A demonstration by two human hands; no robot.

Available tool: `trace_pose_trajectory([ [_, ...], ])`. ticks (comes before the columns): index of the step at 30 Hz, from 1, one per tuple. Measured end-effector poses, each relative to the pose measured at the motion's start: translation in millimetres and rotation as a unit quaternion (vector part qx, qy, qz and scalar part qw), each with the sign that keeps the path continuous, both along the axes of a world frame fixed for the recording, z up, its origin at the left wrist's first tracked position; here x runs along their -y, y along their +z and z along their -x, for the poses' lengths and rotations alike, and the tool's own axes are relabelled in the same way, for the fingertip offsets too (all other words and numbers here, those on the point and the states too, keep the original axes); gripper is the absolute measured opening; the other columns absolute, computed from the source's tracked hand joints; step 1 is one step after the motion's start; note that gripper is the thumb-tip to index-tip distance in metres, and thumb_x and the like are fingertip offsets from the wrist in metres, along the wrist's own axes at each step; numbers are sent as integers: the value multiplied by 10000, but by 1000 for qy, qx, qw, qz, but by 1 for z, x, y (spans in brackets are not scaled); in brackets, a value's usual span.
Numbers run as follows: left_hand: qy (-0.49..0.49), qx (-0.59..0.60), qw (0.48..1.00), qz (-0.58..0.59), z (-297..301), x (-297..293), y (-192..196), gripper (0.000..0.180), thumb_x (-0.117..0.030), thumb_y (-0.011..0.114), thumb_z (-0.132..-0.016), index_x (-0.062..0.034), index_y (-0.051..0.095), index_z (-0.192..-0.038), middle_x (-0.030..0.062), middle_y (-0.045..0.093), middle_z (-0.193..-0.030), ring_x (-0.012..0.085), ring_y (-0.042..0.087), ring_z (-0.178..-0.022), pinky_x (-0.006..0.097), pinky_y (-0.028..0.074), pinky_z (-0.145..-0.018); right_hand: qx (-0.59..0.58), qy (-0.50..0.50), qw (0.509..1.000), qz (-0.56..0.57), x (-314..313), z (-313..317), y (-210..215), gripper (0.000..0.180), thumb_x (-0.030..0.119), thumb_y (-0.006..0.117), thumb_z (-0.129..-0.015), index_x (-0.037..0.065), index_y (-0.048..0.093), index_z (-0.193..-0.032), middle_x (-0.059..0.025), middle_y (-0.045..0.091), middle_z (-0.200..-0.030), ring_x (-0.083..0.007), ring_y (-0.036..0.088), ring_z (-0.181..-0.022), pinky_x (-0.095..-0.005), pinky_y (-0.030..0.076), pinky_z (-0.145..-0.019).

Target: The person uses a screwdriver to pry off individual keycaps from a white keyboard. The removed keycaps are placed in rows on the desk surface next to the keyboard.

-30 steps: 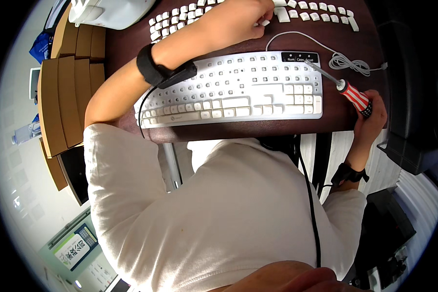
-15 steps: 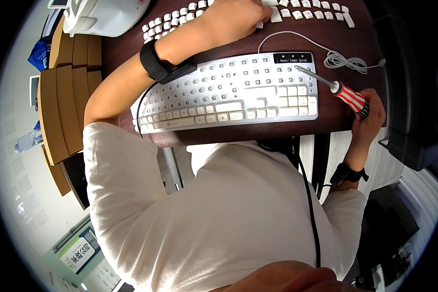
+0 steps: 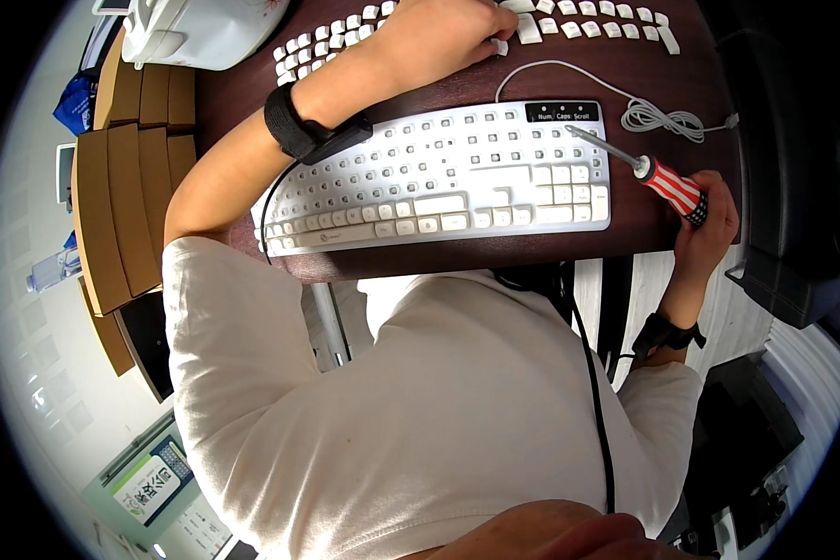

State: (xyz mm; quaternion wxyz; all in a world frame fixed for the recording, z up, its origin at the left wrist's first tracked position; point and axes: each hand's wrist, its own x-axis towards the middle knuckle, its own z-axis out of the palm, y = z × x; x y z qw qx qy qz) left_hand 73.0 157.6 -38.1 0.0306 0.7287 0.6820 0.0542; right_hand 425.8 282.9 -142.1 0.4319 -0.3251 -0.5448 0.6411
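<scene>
Left hand (image 3: 453, 33) and right hand (image 3: 712, 219) are both occupied: the left reaches over the far part of the dark table (image 3: 448, 89), its fingertips close together at a small keycap (image 3: 500, 47) – pinched or merely touched, one cannot tell – while the right is wrapped around the handle of a screwdriver (image 3: 674, 189). The step in hand looks like laying loose caps out in rows; it would go best with each cap taken lightly by its sides, set face up and square to its neighbours, in keyboard order. At the far left rise matte brown cardboard boxes (image 3: 112, 215), then a glossy, rounded white container (image 3: 196, 37). Next come short rows of loose keycaps (image 3: 350, 37), blocky white plastic. The keyboard (image 3: 523, 215) lies flat at the near edge, smooth and pale, its upper rows bare sockets, its near rows and right-hand block capped. Beyond its right end a thin white cable (image 3: 663, 119) lies looped on the reddish-brown tabletop. The screwdriver's slim metal shaft points left over the keyboard's corner, behind it a bulging handle striped red and white – its tip is probably best kept clear of those open sockets.
</scene>
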Motion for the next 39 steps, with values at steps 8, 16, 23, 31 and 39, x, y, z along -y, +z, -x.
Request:
trace_pose_trajectory([
  [8, -8, -18, 1000, 7, 3, 1, -5, 123, -163, 669, -882, -80, 656, -971, 80, 706, -956, 321, 681, -867, 418, 548, -740, 3, 0, 1000, -10, 1, 2, 2, 270, 145, 519, -1024, -60, 676, -942, -82, 644, -955, -59, 549, -594, -182, 406, -456],
  [16, -22, -13, 1000, -18, 3, -5, -4, 120, -169, 668, -888, -89, 666, -978, 75, 690, -959, 315, 681, -871, 419, 547, -744, 3, 5, 1000, -18, -1, -1, -2, 272, 141, 511, -1024, -57, 674, -935, -74, 642, -949, -53, 536, -595, -182, 385, -459],
  [23, -27, -24, 999, -12, 7, -3, -9, 113, -171, 667, -888, -94, 665, -971, 71, 689, -956, 306, 679, -874, 413, 544, -745, -9, 13, 1000, -8, 0, -1, 0, 275, 147, 514, -1025, -55, 675, -931, -70, 642, -951, -39, 521, -602, -172, 358, -457],
  [31, 11, -2, 1000, 3, 17, 5, 6, 108, -177, 691, -867, -99, 668, -938, 69, 693, -927, 292, 670, -835, 402, 522, -723, 5, 6, 1000, -29, 0, -1, -3, 276, 156, 523, -1029, -55, 686, -952, -72, 640, -969, -28, 497, -596, -171, 333, -457],
  [39, 12, 1, 1000, 14, 20, 16, 3, 166, -214, 725, -854, -77, 669, -930, 83, 686, -907, 300, 665, -826, 402, 524, -721, -5, -3, 1000, -14, 0, -1, -4, 272, 163, 536, -1026, -54, 685, -953, -71, 640, -968, -30, 503, -597, -175, 339, -457],
])
